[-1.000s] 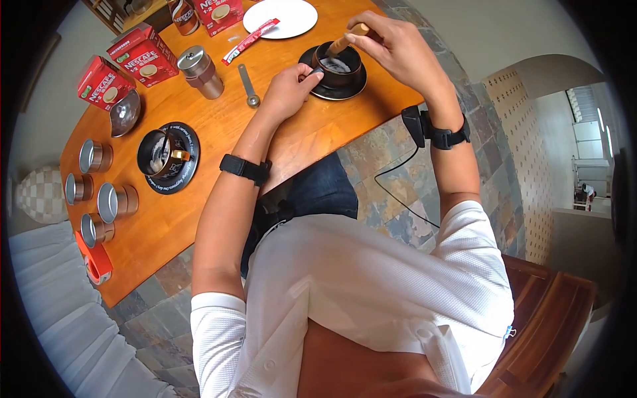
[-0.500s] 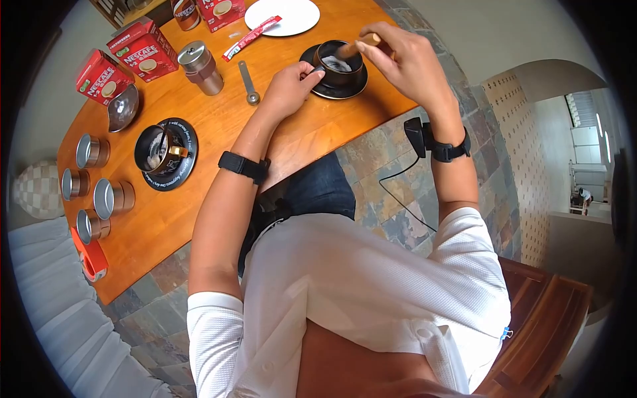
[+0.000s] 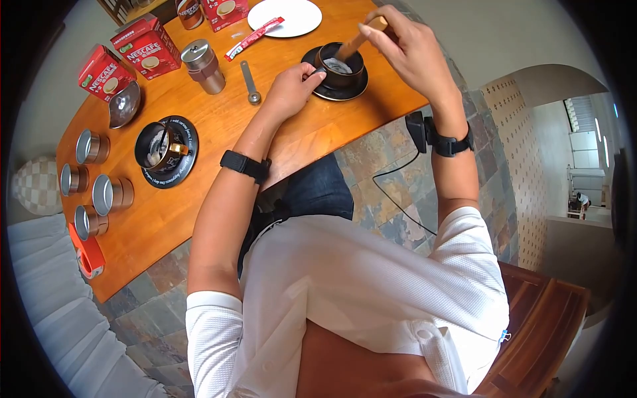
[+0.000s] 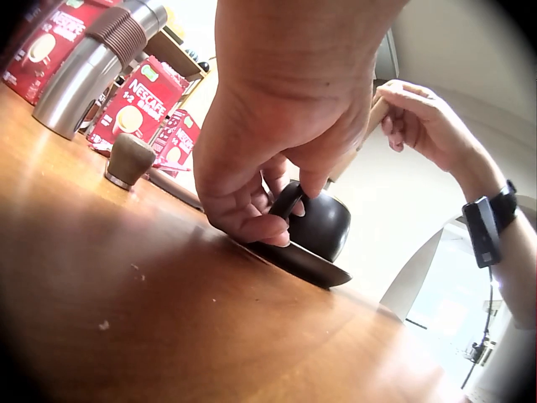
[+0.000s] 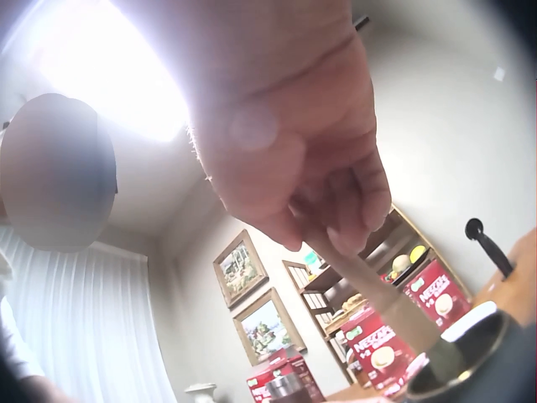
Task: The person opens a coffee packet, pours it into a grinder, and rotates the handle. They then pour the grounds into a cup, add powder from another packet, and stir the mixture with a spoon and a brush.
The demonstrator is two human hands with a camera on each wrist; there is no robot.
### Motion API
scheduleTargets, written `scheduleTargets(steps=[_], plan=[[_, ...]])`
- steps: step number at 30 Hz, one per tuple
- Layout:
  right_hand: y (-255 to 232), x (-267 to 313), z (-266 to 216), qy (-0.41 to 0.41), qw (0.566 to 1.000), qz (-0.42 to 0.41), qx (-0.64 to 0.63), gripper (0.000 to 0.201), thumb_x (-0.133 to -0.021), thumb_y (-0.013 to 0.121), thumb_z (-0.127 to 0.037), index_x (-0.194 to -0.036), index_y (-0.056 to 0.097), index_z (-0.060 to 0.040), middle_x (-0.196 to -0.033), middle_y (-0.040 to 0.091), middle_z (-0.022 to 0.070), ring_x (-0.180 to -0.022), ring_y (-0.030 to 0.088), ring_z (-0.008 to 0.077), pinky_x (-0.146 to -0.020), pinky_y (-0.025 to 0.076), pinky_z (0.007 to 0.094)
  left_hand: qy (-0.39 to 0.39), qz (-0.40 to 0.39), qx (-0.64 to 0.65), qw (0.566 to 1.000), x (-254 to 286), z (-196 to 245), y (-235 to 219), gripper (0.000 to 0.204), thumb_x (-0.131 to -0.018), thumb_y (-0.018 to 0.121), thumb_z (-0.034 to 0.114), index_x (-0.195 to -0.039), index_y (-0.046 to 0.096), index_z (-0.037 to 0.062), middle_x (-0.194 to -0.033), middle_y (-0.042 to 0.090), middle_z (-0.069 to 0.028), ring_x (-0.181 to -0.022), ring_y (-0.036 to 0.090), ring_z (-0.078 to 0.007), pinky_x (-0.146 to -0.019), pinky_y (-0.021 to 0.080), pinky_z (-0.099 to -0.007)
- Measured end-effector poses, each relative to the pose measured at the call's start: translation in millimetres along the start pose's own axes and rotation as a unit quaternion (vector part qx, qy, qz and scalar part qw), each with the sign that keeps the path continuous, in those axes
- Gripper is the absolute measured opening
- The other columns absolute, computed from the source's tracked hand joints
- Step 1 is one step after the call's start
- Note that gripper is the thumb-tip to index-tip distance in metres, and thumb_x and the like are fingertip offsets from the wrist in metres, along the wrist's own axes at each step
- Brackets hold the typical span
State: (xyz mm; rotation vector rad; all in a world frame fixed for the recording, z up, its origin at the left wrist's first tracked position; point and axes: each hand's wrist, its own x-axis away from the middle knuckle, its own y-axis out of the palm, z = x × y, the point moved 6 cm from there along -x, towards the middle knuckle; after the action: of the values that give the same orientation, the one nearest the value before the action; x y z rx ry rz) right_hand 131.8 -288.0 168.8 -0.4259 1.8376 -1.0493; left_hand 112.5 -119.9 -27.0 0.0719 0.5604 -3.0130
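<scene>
My left hand pinches the handle of a dark cup, which sits on a black saucer. Whitish contents show inside the cup. From above the rim my right hand grips a tan, wood-coloured stick-shaped tool between thumb and fingers. Its lower end reaches down into the cup, so the tip is partly hidden; the exact kind of tool I cannot tell. To the left stands a second dark cup with a gold handle and a spoon in it, on a lettered saucer.
A measuring spoon and a metal canister are left of my left hand. Behind are red Nescafe boxes, a red stick packet and a white plate. Several metal cups and orange tape stand far left.
The right hand has shifted slightly right, and the tool's upper end has swung right and up a little. My left hand stays on the cup's handle.
</scene>
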Motion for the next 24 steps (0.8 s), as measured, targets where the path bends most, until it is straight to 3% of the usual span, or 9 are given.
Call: scheduleTargets(steps=[1,3,10,16,18,19,21,22,24], plan=[[-5,-3,-5,0.001,1.0,-0.001,0.001,0.027,-0.099,0.065,-0.03,-0.106,0.063,-0.0041,-0.072,0.063,0.0125,-0.06,0.063,0.0208,-0.056,0.047,0.0349,-0.001,-0.001,0.001,1.0,1,1,1,0.028,-0.099,0.063,0.036,-0.093,0.062,0.0082,-0.074,0.056,0.0037,-0.064,0.054,-0.0067,-0.056,0.045,-0.0237],[-12,-14,-12,0.066,0.995,-0.056,-0.042,0.024,-0.096,0.064,-0.023,-0.095,0.058,0.0003,-0.078,0.064,0.0204,-0.071,0.064,0.0383,-0.064,0.049,0.0412,-0.018,-0.012,-0.005,1.0,1,2,-1,0.028,-0.099,0.063,0.035,-0.095,0.063,0.0072,-0.076,0.058,0.003,-0.064,0.055,-0.0072,-0.057,0.046,-0.0246],[-9,-19,-1,0.132,0.991,-0.027,0.001,0.026,-0.096,0.064,-0.024,-0.093,0.056,0.0008,-0.075,0.062,0.0204,-0.067,0.063,0.0365,-0.061,0.046,0.0424,0.011,0.004,-0.014,1.0,0,0,0,0.029,-0.1,0.061,0.034,-0.1,0.064,0.0044,-0.079,0.06,0.0009,-0.064,0.056,-0.0086,-0.059,0.047,-0.0254],[-7,-21,-1,0.153,0.981,-0.037,-0.114,0.027,-0.095,0.064,-0.024,-0.093,0.058,0.0019,-0.073,0.061,0.019,-0.063,0.062,0.0298,-0.059,0.047,0.0388,0.012,-0.003,-0.034,0.999,-2,-1,2,0.03,-0.1,0.061,0.033,-0.099,0.063,0.0033,-0.079,0.06,0.0001,-0.064,0.055,-0.0087,-0.06,0.047,-0.0257],[-8,-23,3,0.1,0.994,-0.009,0.034,0.026,-0.095,0.064,-0.023,-0.092,0.058,0.002,-0.071,0.061,0.0174,-0.062,0.062,0.0276,-0.059,0.047,0.0371,0.029,0.007,-0.025,0.999,-1,1,1,0.03,-0.1,0.061,0.033,-0.098,0.063,0.0032,-0.077,0.059,-0.0001,-0.064,0.054,-0.0087,-0.06,0.047,-0.0258],[-9,-24,2,0.098,0.995,-0.009,0.034,0.026,-0.095,0.064,-0.023,-0.092,0.058,0.002,-0.071,0.061,0.0174,-0.062,0.062,0.0276,-0.059,0.047,0.0371,0.029,0.009,-0.025,0.999,-2,2,0,0.03,-0.1,0.061,0.033,-0.098,0.063,0.0032,-0.077,0.059,-0.0001,-0.064,0.054,-0.0087,-0.06,0.047,-0.0258],[-1,-23,-1,0.097,0.986,-0.087,-0.103,0.026,-0.095,0.064,-0.023,-0.093,0.058,0.0021,-0.071,0.061,0.0189,-0.062,0.062,0.0302,-0.059,0.047,0.0381,0.019,0.003,-0.021,1.0,-1,0,1,0.029,-0.1,0.062,0.032,-0.097,0.063,0.0031,-0.076,0.058,-0.0003,-0.063,0.054,-0.0088,-0.06,0.047,-0.0258],[1,-22,-1,0.098,0.986,-0.088,-0.103,0.026,-0.095,0.064,-0.023,-0.093,0.058,0.0021,-0.071,0.061,0.0189,-0.062,0.062,0.0302,-0.059,0.047,0.0381,0.018,0.002,-0.02,1.0,-1,0,2,0.029,-0.1,0.062,0.032,-0.097,0.063,0.0031,-0.076,0.058,-0.0003,-0.063,0.054,-0.0088,-0.06,0.047,-0.0258],[-4,-22,-1,0.078,0.996,-0.01,0.029,0.027,-0.095,0.064,-0.023,-0.093,0.058,0.0022,-0.071,0.06,0.0207,-0.062,0.062,0.031,-0.059,0.047,0.0391,0.026,0.01,-0.02,0.999,-1,0,1,0.029,-0.1,0.062,0.032,-0.097,0.063,0.0031,-0.076,0.059,-0.0002,-0.063,0.054,-0.0089,-0.06,0.048,-0.0259]])
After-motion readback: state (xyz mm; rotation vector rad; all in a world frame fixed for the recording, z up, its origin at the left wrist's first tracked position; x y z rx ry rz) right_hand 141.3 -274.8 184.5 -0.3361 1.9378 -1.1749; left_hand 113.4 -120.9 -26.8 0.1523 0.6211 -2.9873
